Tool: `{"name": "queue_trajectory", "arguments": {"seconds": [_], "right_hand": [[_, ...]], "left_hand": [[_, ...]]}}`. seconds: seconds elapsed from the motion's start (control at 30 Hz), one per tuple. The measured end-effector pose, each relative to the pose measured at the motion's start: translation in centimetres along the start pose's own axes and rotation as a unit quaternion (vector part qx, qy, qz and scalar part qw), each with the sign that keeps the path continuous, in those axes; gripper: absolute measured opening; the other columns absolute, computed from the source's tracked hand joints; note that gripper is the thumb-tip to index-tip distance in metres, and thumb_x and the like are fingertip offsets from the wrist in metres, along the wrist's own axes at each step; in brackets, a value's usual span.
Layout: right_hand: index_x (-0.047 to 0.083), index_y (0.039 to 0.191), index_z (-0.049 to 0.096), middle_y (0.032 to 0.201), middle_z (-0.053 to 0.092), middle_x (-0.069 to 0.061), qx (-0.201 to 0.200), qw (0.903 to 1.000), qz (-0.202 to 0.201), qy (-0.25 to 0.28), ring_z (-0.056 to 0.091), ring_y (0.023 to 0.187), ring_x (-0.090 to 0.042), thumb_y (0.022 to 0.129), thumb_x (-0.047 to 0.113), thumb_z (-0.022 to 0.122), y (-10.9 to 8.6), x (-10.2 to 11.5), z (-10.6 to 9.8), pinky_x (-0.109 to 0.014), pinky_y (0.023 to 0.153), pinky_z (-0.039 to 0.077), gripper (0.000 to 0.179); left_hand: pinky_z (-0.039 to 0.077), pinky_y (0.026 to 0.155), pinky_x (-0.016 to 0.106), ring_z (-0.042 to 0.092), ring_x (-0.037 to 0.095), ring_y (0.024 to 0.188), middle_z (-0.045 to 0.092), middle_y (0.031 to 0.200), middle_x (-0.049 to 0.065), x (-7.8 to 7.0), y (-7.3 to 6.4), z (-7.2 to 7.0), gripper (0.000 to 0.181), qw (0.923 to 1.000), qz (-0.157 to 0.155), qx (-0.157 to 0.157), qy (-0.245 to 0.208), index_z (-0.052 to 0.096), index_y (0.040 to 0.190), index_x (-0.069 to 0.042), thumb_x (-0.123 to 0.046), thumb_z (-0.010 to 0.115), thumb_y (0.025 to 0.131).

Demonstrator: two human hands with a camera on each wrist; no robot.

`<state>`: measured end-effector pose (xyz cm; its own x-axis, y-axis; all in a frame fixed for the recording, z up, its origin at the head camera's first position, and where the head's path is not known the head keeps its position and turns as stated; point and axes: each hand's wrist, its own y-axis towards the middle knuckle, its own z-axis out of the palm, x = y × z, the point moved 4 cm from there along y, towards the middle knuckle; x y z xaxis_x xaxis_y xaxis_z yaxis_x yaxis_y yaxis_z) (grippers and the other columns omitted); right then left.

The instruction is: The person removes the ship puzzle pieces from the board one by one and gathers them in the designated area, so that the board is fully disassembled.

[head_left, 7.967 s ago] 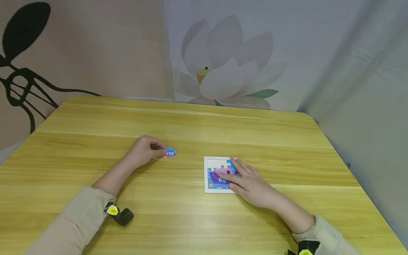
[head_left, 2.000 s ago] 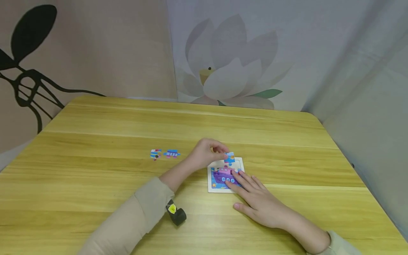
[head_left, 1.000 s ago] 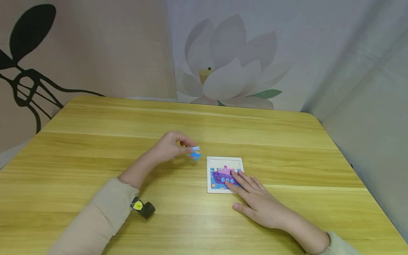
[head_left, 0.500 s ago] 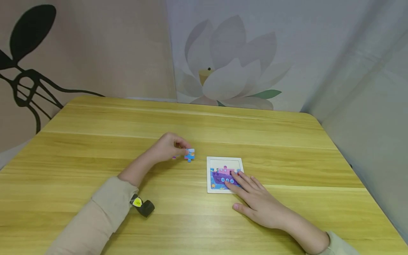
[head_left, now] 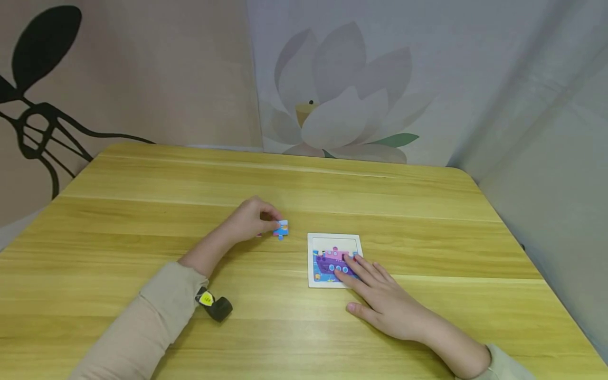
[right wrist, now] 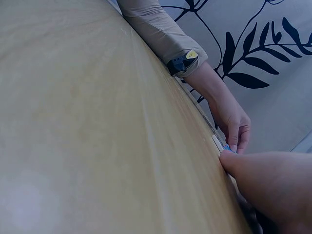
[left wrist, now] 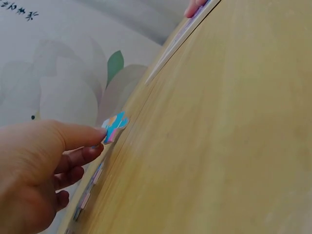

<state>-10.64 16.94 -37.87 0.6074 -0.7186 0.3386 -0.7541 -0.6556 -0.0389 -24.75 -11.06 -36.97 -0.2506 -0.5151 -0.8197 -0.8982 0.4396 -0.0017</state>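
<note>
A blue jigsaw piece (head_left: 282,230) with orange and pink marks is pinched between the thumb and fingers of my left hand (head_left: 248,219), left of the puzzle tray. In the left wrist view, that piece (left wrist: 117,127) looks slightly tilted. Other jigsaw pieces (left wrist: 87,195) lie on the table under this hand, mostly hidden from the head view. The square white-rimmed puzzle tray (head_left: 311,274) shows a pink and purple ship in its lower part and a bare pale strip at its top. My right hand (head_left: 391,311) rests with extended fingers on the tray's lower right, covering that corner.
Both things lie on a wood-grain table (head_left: 285,338). Behind it hangs a curtain (head_left: 190,74) with flower and plant prints. A small black camera (head_left: 218,310) is strapped to the left sleeve.
Two seconds ago my left hand held the blue piece over the tray's top; it has since carried it left, beside the loose pieces. In the last half second it barely moves. My right hand stays put.
</note>
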Motion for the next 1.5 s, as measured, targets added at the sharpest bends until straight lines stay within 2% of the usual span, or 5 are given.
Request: {"name": "queue_trajectory", "arguments": {"seconds": [0.3, 0.5, 0.7, 1.2, 1.5], "right_hand": [[0.028, 0.153, 0.023, 0.160, 0.004, 0.000, 0.000, 1.0000, 0.001, 0.002, 0.000, 0.144, -0.022, 0.101, 0.047, 0.040, 0.0, -0.1, 0.1, -0.053, 0.112, 0.006, 0.058], [0.028, 0.153, 0.023, 0.160, 0.005, 0.000, -0.004, 1.0000, -0.002, 0.001, 0.000, 0.144, -0.021, 0.101, 0.047, 0.040, 0.0, -0.2, 0.1, -0.053, 0.112, 0.006, 0.058], [0.027, 0.153, 0.024, 0.160, 0.006, -0.001, -0.006, 1.0000, -0.004, 0.000, 0.000, 0.144, -0.022, 0.101, 0.047, 0.040, 0.1, -0.3, 0.1, -0.053, 0.111, 0.006, 0.058], [0.027, 0.153, 0.024, 0.160, 0.006, -0.001, -0.010, 0.9999, -0.003, -0.003, 0.001, 0.144, -0.022, 0.101, 0.047, 0.040, 0.0, -0.2, 0.1, -0.053, 0.112, 0.006, 0.058], [0.028, 0.153, 0.024, 0.160, 0.006, 0.000, -0.010, 0.9999, -0.001, -0.003, 0.001, 0.144, -0.022, 0.100, 0.047, 0.041, 0.1, -0.2, 0.2, -0.054, 0.111, 0.007, 0.058]], "left_hand": [[0.047, 0.050, 0.027, 0.053, 0.015, 0.053, 0.067, 0.081, 0.005, 0.0, 0.3, -0.1, 0.009, 0.9994, 0.022, 0.008, 0.026, 0.073, 0.094, 0.002, 0.001, 0.069, 0.086], [0.037, 0.084, 0.042, 0.048, 0.020, 0.084, 0.067, 0.086, -0.003, -0.5, 0.0, -0.3, 0.008, 0.9906, 0.077, -0.012, 0.113, 0.076, 0.092, -0.007, -0.008, 0.074, 0.084], [0.028, 0.087, 0.048, 0.044, 0.020, 0.087, 0.058, 0.088, -0.006, -0.5, -0.1, -0.2, 0.008, 0.9790, 0.099, -0.028, 0.176, 0.077, 0.090, -0.015, -0.015, 0.077, 0.082], [0.020, 0.102, 0.057, 0.050, 0.022, 0.094, 0.060, 0.088, -0.003, -1.6, -0.3, -0.3, 0.017, 0.9819, 0.128, -0.079, 0.116, 0.074, 0.100, -0.007, -0.012, 0.075, 0.084], [0.035, 0.085, 0.044, 0.047, 0.020, 0.089, 0.058, 0.080, -0.006, -3.5, -0.5, 1.7, 0.020, 0.9837, 0.136, -0.086, 0.080, 0.075, 0.101, -0.007, -0.013, 0.077, 0.082]]}}
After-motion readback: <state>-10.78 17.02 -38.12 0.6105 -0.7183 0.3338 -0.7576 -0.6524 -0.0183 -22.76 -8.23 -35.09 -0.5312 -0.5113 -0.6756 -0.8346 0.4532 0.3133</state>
